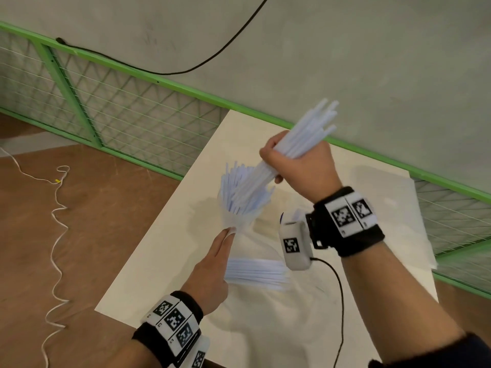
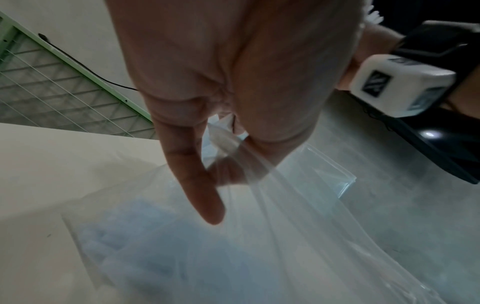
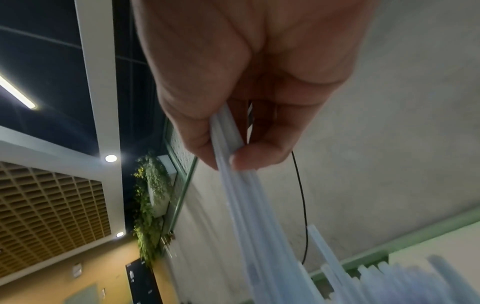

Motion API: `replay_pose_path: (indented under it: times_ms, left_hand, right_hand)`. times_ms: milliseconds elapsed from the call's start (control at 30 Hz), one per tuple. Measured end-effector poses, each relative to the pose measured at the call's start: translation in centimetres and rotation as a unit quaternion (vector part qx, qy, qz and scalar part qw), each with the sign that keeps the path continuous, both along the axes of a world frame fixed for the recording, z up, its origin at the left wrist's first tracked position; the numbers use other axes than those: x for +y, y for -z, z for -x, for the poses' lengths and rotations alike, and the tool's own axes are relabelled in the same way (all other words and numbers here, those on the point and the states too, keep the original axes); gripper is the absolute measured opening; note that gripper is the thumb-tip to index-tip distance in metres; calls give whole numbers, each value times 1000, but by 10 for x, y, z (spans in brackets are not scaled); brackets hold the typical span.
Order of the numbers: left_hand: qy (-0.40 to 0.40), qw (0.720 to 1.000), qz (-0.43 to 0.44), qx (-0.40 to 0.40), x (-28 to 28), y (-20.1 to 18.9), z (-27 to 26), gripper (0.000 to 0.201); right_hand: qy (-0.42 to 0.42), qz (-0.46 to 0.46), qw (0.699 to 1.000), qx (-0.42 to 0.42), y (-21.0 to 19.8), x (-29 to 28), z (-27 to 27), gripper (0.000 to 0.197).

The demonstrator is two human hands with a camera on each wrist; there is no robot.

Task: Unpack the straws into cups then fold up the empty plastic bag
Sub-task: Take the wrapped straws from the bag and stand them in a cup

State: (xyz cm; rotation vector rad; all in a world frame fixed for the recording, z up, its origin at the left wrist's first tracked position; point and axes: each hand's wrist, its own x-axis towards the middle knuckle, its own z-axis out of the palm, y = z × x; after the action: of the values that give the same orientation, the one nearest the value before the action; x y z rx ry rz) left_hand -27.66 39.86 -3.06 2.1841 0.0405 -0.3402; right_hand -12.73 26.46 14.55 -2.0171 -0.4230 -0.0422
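Green mesh fence (image 1: 111,107) runs along the far side of my worktop (image 1: 159,261). Black cable (image 1: 212,58) hangs on the grey wall. White cord (image 1: 57,235) snakes across the brown floor, left.

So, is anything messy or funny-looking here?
A little. The straws in the clear cup fan out in all directions instead of standing neatly. The right hand grips another bunch of straws, tilted above the cup. More straws lie flat on the table in the plastic bag, which the left hand pinches.
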Motion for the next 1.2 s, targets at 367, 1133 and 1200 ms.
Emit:
replay_pose_path:
  times_ms: [367, 1133, 1200]
  left_hand:
    - [1, 1000, -4, -9, 0, -4, -1, 101]
    - [0, 1000, 0, -6, 2, -5, 0, 103]
    - [-1, 1000, 0, -4, 3, -4, 0, 103]
  right_hand:
    - [-5, 164, 986, 36, 68, 17, -27, 79]
    - [-66, 285, 934, -208, 128, 25, -9, 77]
    - [-66, 269, 939, -202, 130, 27, -12, 78]
